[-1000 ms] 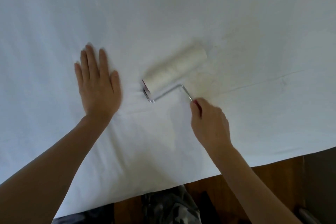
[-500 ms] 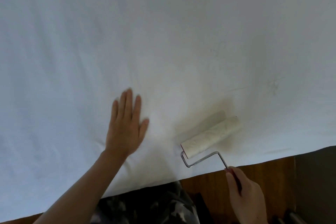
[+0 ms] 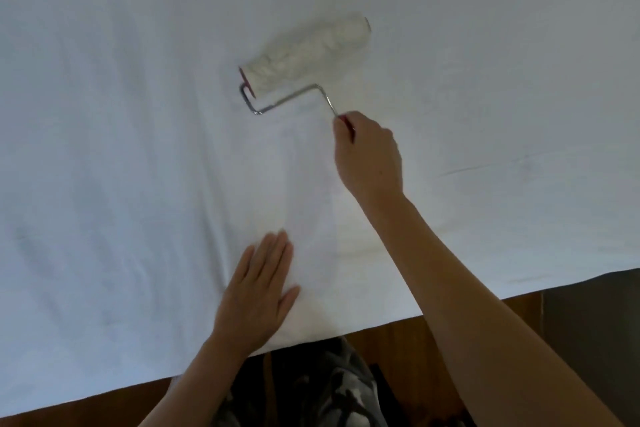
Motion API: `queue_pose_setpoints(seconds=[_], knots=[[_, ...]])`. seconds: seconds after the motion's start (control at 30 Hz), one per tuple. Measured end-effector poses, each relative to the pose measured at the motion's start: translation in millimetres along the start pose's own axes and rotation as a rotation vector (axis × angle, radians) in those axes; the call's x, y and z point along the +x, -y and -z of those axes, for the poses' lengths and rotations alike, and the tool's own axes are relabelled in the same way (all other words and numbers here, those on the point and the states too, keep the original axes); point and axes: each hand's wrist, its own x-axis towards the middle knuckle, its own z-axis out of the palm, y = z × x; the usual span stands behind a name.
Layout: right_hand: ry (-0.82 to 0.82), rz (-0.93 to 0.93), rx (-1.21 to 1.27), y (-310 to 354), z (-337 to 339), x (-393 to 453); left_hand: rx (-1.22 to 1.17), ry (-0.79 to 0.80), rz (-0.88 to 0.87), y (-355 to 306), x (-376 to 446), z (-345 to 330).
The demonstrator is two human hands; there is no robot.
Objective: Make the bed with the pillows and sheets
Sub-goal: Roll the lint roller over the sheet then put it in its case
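Note:
A white sheet [image 3: 138, 114] covers the bed and fills most of the view. On it lies a lint roller [image 3: 304, 55] with a white drum, a bent metal frame and a red handle. My right hand [image 3: 369, 156] grips the handle, arm stretched out over the sheet. My left hand [image 3: 258, 295] lies flat, fingers straight, pressing the sheet close to the near edge. No pillows are in view.
The sheet's near edge [image 3: 450, 305] runs diagonally across the bottom. Below it shows a brown wooden floor [image 3: 398, 350], my patterned clothing [image 3: 311, 388] and a dark grey surface [image 3: 595, 340] at the lower right. A faint crease [image 3: 485, 166] marks the sheet at right.
My right hand has pushed the roller from the near edge far out across the sheet. My left hand stays flat and now lies nearer the edge.

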Motion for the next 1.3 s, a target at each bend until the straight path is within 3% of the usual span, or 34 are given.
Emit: queue_pose_setpoints(seconds=[0.17, 0.5, 0.7, 0.9, 1.13, 1.2, 1.3], knots=[[0.101, -0.058, -0.055, -3, -25, -12, -0.012, -0.034, 0.103, 21, -16, 4], [0.27, -0.19, -0.179, -174, 3, -208, -0.028, -0.01, 0.118, 22, -17, 3], [0.408, -0.317, -0.281, -215, 29, -258, 0.001, -0.003, 0.082, 11, -17, 1], [0.099, -0.121, -0.03, -210, 48, -212, 0.052, 0.023, -0.168, -41, -13, -18], [-0.047, -0.002, 0.072, -166, 74, -22, 0.029, 0.105, -0.561, -128, 5, -28], [-0.059, -0.009, 0.089, -153, 80, 27, -0.062, 0.016, -0.402, -141, 29, -14], [-0.03, -0.014, 0.078, -138, 85, 78, -0.182, -0.257, 0.074, -127, 88, 13]])
